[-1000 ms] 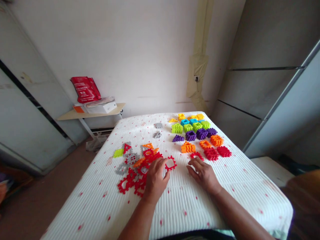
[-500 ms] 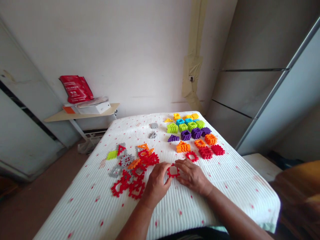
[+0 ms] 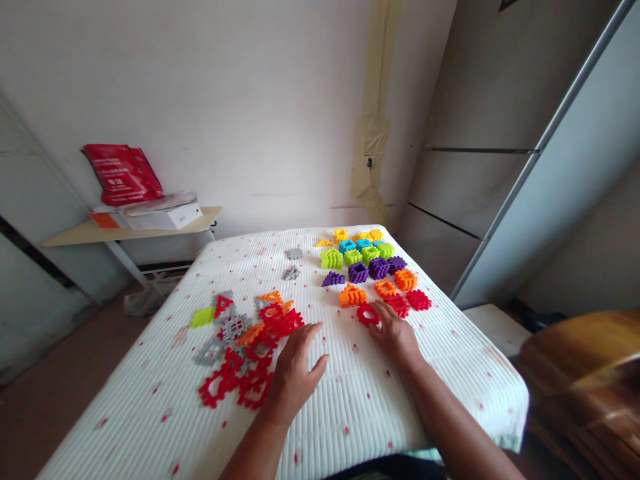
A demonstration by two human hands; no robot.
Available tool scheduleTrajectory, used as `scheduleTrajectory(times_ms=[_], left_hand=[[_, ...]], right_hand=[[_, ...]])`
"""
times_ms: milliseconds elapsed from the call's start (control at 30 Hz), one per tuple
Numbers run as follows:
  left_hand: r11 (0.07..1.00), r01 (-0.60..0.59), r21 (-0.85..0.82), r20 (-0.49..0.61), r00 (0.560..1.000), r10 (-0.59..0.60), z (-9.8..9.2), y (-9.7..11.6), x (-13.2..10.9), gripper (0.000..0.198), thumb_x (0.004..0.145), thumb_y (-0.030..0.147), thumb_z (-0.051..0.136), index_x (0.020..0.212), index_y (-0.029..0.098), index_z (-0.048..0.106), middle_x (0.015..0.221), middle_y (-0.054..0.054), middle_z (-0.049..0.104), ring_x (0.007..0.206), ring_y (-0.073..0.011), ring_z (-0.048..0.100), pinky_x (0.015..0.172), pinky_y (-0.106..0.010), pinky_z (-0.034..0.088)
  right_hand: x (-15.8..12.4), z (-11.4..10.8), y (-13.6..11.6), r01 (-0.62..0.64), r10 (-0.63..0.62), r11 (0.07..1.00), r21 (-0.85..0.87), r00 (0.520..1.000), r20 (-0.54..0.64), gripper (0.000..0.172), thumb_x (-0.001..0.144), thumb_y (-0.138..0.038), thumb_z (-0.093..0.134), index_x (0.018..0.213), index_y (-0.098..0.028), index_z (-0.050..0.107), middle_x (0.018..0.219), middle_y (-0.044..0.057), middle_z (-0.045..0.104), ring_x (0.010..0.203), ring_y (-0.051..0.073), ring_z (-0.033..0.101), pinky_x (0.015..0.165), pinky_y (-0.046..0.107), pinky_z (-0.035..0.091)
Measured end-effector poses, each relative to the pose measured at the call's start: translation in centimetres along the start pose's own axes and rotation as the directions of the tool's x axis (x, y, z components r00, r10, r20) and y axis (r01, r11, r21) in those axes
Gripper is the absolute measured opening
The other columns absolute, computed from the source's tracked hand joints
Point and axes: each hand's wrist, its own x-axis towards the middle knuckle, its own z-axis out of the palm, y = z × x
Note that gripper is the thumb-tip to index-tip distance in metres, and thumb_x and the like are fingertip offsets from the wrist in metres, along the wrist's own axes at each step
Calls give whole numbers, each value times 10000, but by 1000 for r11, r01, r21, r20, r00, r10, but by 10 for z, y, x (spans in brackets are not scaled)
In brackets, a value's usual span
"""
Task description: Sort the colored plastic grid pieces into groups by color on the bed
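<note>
My left hand (image 3: 299,367) is held above the white cloth with its thumb and fingers apart and nothing in it. Just beyond it spreads a loose heap of red interlocking plastic pieces (image 3: 263,347), with grey pieces (image 3: 235,327) and an orange piece (image 3: 251,334) among them. On the right, my right hand (image 3: 397,337) has its thumb and fingertips at the right side of a red frame-shaped interlocking piece (image 3: 367,316), partly covering it. A stack of red pieces (image 3: 397,306) stands right behind its fingers.
Stacks sorted by colour fill the table's far right: orange (image 3: 353,296), purple (image 3: 358,272), green (image 3: 331,259), blue (image 3: 347,247) and yellow (image 3: 341,235). Two grey items, one a flat piece (image 3: 295,254), lie left of them. A side table (image 3: 75,233) and a cabinet (image 3: 465,187) flank the table.
My hands have parted. The red square frame between them has left its spot, and my right hand has moved forward to the red piece by the stacks. The view has turned slightly right.
</note>
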Motion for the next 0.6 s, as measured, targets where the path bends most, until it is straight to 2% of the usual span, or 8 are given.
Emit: scheduleTrajectory(times_ms=[300, 400, 467, 533, 600], left_hand=[[1000, -11, -9, -19, 1000, 10, -3, 3, 3, 482, 778, 175, 551, 1241, 237, 434, 1107, -83, 615, 997, -212, 611, 815, -356, 554], [1000, -2, -15, -16, 1000, 2, -2, 2, 2, 469, 780, 171, 545, 1234, 235, 445, 1100, -85, 618, 988, -212, 614, 822, -361, 551], [1000, 6, -17, -8, 1000, -6, -1, 2, 2, 464, 781, 166, 540, 1231, 234, 448, 1100, -86, 617, 985, -211, 615, 829, -367, 547], [1000, 10, -18, -12, 1000, -11, -1, 2, 3, 465, 779, 157, 538, 1229, 231, 447, 1098, -87, 616, 987, -211, 612, 831, -369, 546], [1000, 10, -24, -21, 1000, -10, -2, 3, 3, 467, 774, 148, 537, 1226, 228, 450, 1091, -86, 618, 989, -210, 611, 826, -364, 548]], right_hand=[[3, -6, -8, -66, 73, 995, -74, 993, 97, 509, 740, -85, 516, 1240, -181, 528, 1322, 114, 515, 931, 189, 652, 782, 287, 525], [1, -6, -10, -58, 63, 996, -73, 996, 63, 498, 749, -89, 513, 1238, -183, 524, 1309, 124, 522, 910, 193, 655, 747, 285, 527], [0, -7, -13, -57, 58, 995, -77, 998, 8, 430, 786, -119, 498, 1209, -193, 528, 1273, 118, 549, 861, 179, 659, 704, 271, 522], [-1, -7, -17, -67, 64, 993, -102, 998, -28, 342, 835, -202, 492, 1175, -190, 525, 1221, 119, 575, 779, 164, 658, 635, 251, 505], [-2, -8, -22, -91, 89, 986, -142, 996, -24, 324, 858, -305, 497, 1157, -179, 510, 1149, 123, 599, 700, 160, 648, 560, 244, 477]])
